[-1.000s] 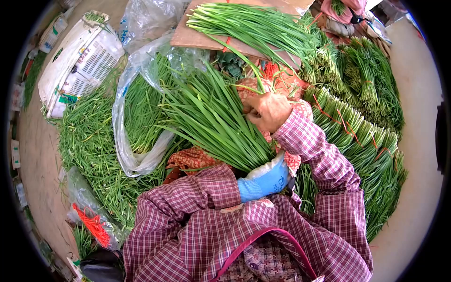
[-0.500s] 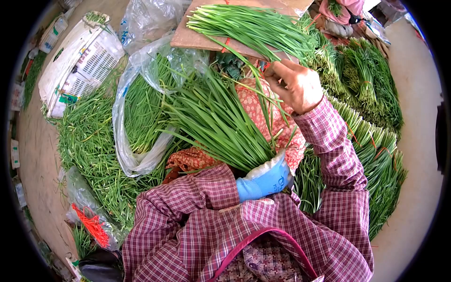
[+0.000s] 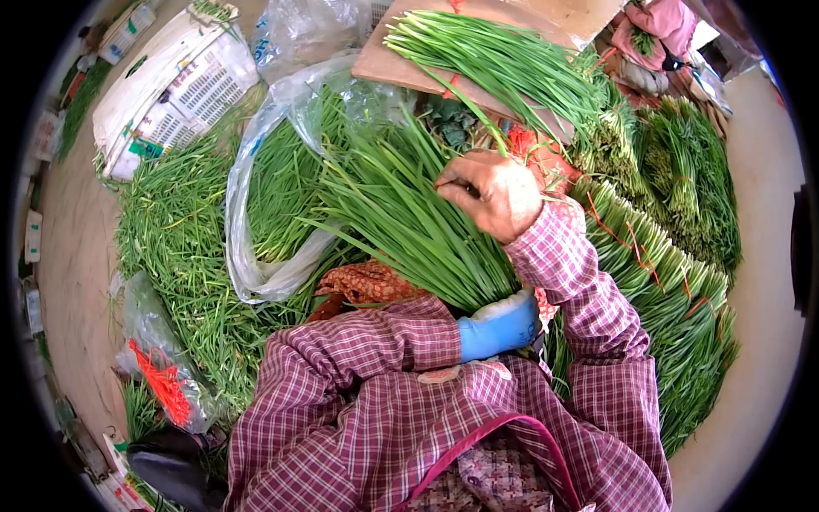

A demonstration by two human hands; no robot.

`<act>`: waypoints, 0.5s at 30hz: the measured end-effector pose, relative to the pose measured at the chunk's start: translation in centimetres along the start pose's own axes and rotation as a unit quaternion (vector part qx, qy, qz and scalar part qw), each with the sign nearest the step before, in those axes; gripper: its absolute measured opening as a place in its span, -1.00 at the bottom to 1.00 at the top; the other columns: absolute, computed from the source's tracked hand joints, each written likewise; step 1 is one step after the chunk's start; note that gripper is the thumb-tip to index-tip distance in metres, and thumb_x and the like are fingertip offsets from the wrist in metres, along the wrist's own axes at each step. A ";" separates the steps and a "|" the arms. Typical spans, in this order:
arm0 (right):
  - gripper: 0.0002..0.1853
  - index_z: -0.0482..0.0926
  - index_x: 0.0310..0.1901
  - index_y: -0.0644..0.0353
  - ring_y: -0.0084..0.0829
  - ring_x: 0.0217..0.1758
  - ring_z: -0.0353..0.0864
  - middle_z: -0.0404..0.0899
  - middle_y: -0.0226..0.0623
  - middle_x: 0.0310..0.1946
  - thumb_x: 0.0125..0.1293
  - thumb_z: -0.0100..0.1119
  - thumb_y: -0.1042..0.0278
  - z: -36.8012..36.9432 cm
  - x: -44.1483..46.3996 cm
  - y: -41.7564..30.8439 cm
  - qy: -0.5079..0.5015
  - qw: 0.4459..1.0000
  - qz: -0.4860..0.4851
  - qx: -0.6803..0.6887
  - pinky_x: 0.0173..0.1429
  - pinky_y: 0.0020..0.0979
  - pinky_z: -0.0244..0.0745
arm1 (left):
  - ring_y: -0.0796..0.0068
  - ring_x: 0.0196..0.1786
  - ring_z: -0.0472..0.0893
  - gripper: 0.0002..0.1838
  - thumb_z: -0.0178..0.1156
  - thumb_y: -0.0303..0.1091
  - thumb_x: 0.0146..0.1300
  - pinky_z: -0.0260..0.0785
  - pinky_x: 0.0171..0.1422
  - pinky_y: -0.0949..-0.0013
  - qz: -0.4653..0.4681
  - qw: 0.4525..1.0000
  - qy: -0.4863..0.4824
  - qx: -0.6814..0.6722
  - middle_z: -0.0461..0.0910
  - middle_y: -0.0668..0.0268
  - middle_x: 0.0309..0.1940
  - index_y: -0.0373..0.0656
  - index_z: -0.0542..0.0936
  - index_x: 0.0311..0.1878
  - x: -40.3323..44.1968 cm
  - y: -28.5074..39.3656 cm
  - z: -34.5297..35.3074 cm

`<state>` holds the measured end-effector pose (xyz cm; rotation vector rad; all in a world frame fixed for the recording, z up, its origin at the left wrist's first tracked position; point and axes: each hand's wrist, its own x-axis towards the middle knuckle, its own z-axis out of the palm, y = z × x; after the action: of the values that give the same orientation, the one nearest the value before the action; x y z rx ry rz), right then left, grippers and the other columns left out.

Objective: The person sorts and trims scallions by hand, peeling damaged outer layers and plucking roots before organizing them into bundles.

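My left hand (image 3: pixel 499 326), in a blue and white glove, grips the lower end of a thick bunch of garlic chives (image 3: pixel 418 218), whose green leaves fan up and left across my lap. My bare right hand (image 3: pixel 493 192) is over the right side of this bunch, thumb and fingertips closed in a pinch; whatever they hold is hidden. Just beyond it, a few long leaves hang off a board (image 3: pixel 388 64) that carries a second pile of garlic chives (image 3: pixel 495 60).
Loose chives (image 3: pixel 183 230) cover the ground at left around an open plastic bag (image 3: pixel 243 247). Red ties (image 3: pixel 162 382) lie on another bag. A white crate (image 3: pixel 200 90) stands at upper left. Tied bundles (image 3: pixel 653 273) line the right side; another person (image 3: pixel 661 30) sits beyond.
My right hand has moved left and down, from beside the board to over the bunch. The loose leaves that hung below it no longer show. My left hand keeps its grip; the view has shifted.
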<state>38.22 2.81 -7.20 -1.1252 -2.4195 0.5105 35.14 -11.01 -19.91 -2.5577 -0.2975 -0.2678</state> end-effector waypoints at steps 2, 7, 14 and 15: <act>-0.89 0.60 -0.35 0.15 -0.17 -0.35 0.62 0.60 -0.22 -0.45 0.14 0.27 0.34 1.7 0.5 -0.5 -0.002 1.000 -0.024 0.019 -0.28 -0.25 0.50 | 0.28 -0.01 0.50 -0.73 -0.03 -0.24 0.31 0.23 0.29 0.18 0.003 0.999 -0.010 -0.046 0.55 0.32 -0.09 -0.13 0.60 -0.11 0.4 1.2 1.2; -0.75 0.60 -0.37 0.06 -0.25 -0.39 0.63 0.58 -0.32 -0.43 0.05 0.35 0.09 4.9 1.1 -3.3 -0.095 0.981 0.041 -0.165 -0.35 -0.28 0.51 | 0.18 0.16 0.47 -0.67 -0.10 -0.25 0.36 0.18 0.37 0.05 -0.007 0.996 -0.012 -0.084 0.55 0.26 0.05 -0.13 0.61 -0.05 2.4 4.9 4.8; -0.85 0.52 -0.31 0.17 -0.29 -0.47 0.61 0.55 -0.29 -0.47 0.17 0.27 0.33 2.6 -0.8 -3.3 -0.031 0.999 -0.014 0.023 -0.37 -0.32 0.51 | 0.17 0.06 0.51 -0.66 -0.13 -0.18 0.40 0.23 0.35 0.08 0.004 0.996 0.017 -0.093 0.56 0.18 -0.07 -0.14 0.58 -0.06 1.2 2.4 2.3; -0.88 0.51 -0.30 0.20 -0.37 -0.48 0.61 0.56 -0.30 -0.47 0.21 0.25 0.40 1.8 -1.2 -3.3 0.000 0.993 -0.039 0.108 -0.36 -0.38 0.52 | 0.17 0.05 0.52 -0.65 -0.14 -0.17 0.41 0.23 0.35 0.08 0.007 0.995 0.018 -0.097 0.57 0.17 -0.08 -0.14 0.58 -0.06 1.0 2.1 2.0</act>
<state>35.89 -0.36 -7.37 -0.9364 -2.3301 0.7263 36.90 -11.52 -22.38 -2.7405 -0.2514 -0.3538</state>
